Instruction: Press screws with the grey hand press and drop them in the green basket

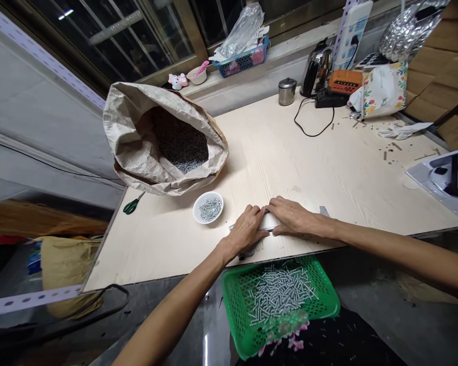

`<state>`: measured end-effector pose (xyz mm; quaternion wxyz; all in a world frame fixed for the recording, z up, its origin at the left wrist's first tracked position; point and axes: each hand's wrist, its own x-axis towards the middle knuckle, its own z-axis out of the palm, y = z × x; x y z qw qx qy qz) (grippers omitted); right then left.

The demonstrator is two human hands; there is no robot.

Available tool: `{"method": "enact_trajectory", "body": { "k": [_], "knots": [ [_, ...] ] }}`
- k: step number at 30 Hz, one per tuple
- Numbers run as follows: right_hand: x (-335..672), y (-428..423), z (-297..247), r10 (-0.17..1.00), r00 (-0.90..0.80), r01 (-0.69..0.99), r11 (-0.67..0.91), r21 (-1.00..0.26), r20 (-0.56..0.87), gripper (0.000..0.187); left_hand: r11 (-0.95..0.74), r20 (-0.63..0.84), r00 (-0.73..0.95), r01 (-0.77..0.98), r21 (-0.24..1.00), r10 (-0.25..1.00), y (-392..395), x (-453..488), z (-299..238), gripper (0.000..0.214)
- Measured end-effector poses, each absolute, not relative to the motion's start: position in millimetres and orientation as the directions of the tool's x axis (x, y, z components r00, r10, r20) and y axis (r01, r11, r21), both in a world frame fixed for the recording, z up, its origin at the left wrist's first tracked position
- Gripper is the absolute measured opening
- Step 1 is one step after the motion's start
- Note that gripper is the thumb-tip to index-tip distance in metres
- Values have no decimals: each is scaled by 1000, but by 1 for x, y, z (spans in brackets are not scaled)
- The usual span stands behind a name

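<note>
Near the front edge of the table, my left hand (248,229) and my right hand (295,218) grip a flat, silvery metal piece (268,221) from both sides. Fingers and thumbs cover much of it, so its full shape is hidden. A small dark part lies under my left hand, too covered to name. To the left stands a white bowl (197,217) holding small metal pins or screws (210,207). Below the table edge, a green basket (232,323) holds many slim metal pieces (280,292), likewise pin- or screw-like.
A large open sack (130,152) with dark small metal parts stands on the table (275,152) at the back left, green-handled scissors (132,205) before it. At the back are a metal canister (287,92), a kettle (317,68) and a cable (309,134). A grey tray (438,190) lies right.
</note>
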<state>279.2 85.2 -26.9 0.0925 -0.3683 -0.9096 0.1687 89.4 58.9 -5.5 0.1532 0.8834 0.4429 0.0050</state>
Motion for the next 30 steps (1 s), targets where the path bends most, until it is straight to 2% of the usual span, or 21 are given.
{"method": "enact_trajectory", "body": {
  "k": [3,6,9,14,17,18,20,22,23,25,27,30],
  "knots": [
    [279,83,-28,700,-712,653,691,-310,60,30,-546,-148,587,801,244,796,55,96,-4,23],
    [278,82,-30,692,-718,642,701,-311,78,18,-522,-136,564,814,256,814,52,99,-5,13],
    [276,82,-35,683,-724,628,710,-319,94,9,-488,-105,538,818,303,837,50,99,-9,17],
    [270,83,-38,640,-763,586,746,-316,95,15,-451,-74,507,816,361,859,50,100,-16,33],
    [272,82,-35,652,-755,599,727,-336,64,10,-423,-75,483,822,381,872,49,100,-16,30],
    [273,82,-33,661,-749,604,714,-354,55,16,-409,-60,466,825,390,883,48,98,-15,28],
    [279,80,-29,676,-734,607,692,-390,56,49,-375,3,411,829,416,912,44,89,-9,38],
    [284,78,-26,690,-719,605,681,-412,84,74,-304,73,305,839,451,950,37,74,0,43],
    [286,77,-24,694,-712,603,680,-417,103,76,-241,90,225,853,464,970,32,64,5,36],
    [287,73,-21,690,-712,588,687,-428,131,66,-62,61,38,882,467,997,20,46,14,28],
    [283,70,-20,666,-733,559,705,-436,137,52,118,-47,-108,893,435,993,7,33,17,35],
    [273,63,-20,644,-754,542,720,-433,128,36,272,-201,-209,889,368,957,-7,30,13,39]
  ]
}}
